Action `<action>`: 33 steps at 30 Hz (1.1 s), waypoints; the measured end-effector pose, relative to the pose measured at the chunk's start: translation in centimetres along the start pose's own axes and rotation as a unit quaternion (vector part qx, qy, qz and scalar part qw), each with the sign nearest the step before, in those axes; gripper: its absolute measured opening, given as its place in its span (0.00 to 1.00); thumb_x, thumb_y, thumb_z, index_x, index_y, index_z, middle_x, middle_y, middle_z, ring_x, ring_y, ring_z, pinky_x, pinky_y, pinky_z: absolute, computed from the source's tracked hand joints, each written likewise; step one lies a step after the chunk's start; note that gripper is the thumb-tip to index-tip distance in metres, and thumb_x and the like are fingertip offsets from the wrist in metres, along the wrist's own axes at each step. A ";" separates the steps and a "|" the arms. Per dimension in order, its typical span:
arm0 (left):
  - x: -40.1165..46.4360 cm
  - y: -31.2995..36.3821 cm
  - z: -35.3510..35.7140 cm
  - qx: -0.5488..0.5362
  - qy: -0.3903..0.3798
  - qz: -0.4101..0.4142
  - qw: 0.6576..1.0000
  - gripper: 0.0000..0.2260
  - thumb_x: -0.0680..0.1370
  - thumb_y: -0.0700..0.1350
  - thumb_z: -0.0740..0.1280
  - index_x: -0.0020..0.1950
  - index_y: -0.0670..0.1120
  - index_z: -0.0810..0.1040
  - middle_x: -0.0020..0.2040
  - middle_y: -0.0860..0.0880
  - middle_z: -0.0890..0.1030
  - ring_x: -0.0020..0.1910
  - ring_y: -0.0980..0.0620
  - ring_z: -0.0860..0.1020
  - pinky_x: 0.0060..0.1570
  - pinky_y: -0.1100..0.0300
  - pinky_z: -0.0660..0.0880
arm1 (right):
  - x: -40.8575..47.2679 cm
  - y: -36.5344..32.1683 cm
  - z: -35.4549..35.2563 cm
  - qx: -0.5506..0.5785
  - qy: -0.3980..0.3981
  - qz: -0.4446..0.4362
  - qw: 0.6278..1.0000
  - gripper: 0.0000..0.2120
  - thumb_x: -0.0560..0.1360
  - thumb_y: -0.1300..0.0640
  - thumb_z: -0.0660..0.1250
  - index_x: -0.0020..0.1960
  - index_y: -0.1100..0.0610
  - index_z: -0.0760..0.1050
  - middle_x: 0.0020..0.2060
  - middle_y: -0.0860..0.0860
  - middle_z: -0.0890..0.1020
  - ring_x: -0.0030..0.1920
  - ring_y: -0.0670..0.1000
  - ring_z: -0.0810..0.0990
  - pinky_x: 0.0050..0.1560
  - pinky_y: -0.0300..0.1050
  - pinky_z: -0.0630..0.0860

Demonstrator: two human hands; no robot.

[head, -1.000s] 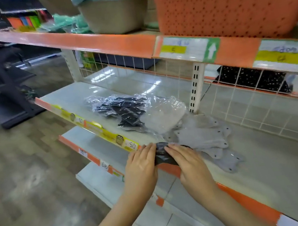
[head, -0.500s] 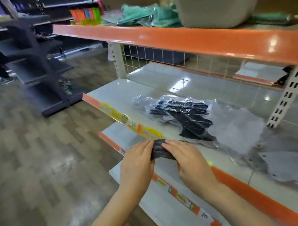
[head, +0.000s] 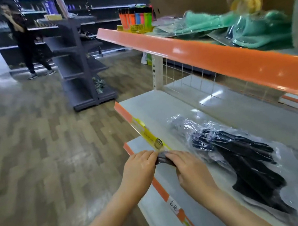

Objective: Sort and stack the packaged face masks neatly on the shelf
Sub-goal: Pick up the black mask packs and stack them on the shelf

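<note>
Both hands pinch one small dark folded mask packet (head: 164, 161) over the shelf's near edge: left hand (head: 139, 170) and right hand (head: 189, 170) fingertips curled on it, probably squaring it; clear-wrapped black masks (head: 237, 153) lie right.

I see both hands meeting at the shelf's (head: 191, 106) front edge: the left hand (head: 138, 169) and right hand (head: 190, 168) pinch a small dark packaged mask (head: 164, 160) between their fingers (head: 170, 155). Just right of them, a clear bag of black masks (head: 243, 156) lies flat on the shelf. Green packets (head: 251, 27) sit on the orange-edged shelf above (head: 213, 58).
</note>
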State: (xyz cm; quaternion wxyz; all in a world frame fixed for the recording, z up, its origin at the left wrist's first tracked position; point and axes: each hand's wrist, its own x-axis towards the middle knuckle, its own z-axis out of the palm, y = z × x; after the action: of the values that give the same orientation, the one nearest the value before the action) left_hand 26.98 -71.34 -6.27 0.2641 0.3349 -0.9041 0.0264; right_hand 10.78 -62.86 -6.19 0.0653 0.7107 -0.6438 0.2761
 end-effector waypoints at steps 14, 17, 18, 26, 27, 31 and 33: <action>9.5 -14.1 5.1 0.008 0.055 0.060 0.997 0.11 0.66 0.40 0.66 0.45 0.48 0.84 0.45 0.52 0.84 0.46 0.49 0.82 0.48 0.57 0.73 | 12.9 0.3 9.4 -0.056 0.066 0.105 0.991 0.19 0.65 0.60 0.55 0.51 0.53 0.78 0.46 0.46 0.82 0.44 0.49 0.79 0.41 0.41 0.78; 12.3 -17.8 5.2 -0.008 0.052 0.084 0.995 0.11 0.66 0.41 0.66 0.45 0.48 0.83 0.45 0.53 0.83 0.45 0.50 0.82 0.48 0.59 0.68 | 16.2 -0.8 11.1 -0.070 0.090 0.164 0.980 0.19 0.61 0.63 0.61 0.50 0.52 0.78 0.44 0.45 0.81 0.42 0.49 0.79 0.39 0.41 0.77; 13.1 -18.8 5.2 -0.016 0.046 0.097 0.994 0.12 0.67 0.42 0.63 0.46 0.49 0.83 0.45 0.53 0.83 0.45 0.50 0.82 0.47 0.59 0.67 | 17.1 -1.0 11.7 -0.073 0.102 0.186 0.975 0.19 0.61 0.64 0.62 0.50 0.52 0.78 0.44 0.45 0.81 0.42 0.49 0.79 0.39 0.41 0.77; 19.9 -22.3 6.9 -0.073 -0.035 0.127 0.989 0.19 0.56 0.37 0.77 0.45 0.49 0.83 0.42 0.53 0.83 0.41 0.50 0.83 0.40 0.58 0.77 | 23.1 -0.6 13.9 -0.110 0.149 0.311 0.932 0.18 0.63 0.71 0.72 0.48 0.54 0.80 0.42 0.47 0.82 0.41 0.53 0.81 0.37 0.47 0.78; 20.6 -22.3 7.2 -0.079 -0.037 0.128 0.988 0.20 0.55 0.36 0.78 0.44 0.49 0.84 0.41 0.53 0.84 0.41 0.50 0.83 0.41 0.58 0.77 | 23.8 -0.1 14.0 -0.114 0.151 0.316 0.930 0.18 0.63 0.71 0.72 0.49 0.54 0.81 0.43 0.47 0.83 0.41 0.53 0.81 0.38 0.47 0.78; 23.4 -22.4 8.6 -0.087 -0.049 0.138 0.985 0.21 0.51 0.35 0.79 0.41 0.49 0.84 0.40 0.52 0.83 0.40 0.49 0.83 0.41 0.57 0.78 | 25.7 2.7 14.7 -0.133 0.133 0.329 0.926 0.21 0.61 0.71 0.72 0.49 0.53 0.82 0.45 0.46 0.83 0.43 0.52 0.81 0.42 0.46 0.79; 25.0 -22.8 9.5 -0.081 -0.065 0.146 0.984 0.21 0.50 0.36 0.80 0.40 0.50 0.84 0.39 0.53 0.83 0.39 0.50 0.82 0.40 0.58 0.77 | 26.7 3.9 15.2 -0.130 0.114 0.343 0.923 0.23 0.60 0.71 0.71 0.51 0.52 0.81 0.47 0.46 0.81 0.45 0.51 0.81 0.44 0.46 0.78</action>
State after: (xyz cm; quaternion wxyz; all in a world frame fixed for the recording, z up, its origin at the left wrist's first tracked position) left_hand 20.87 -105.93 -5.00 0.2244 0.1775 -0.9577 -0.0304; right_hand 12.22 -93.72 -7.25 0.1314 0.3954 -0.8667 0.2744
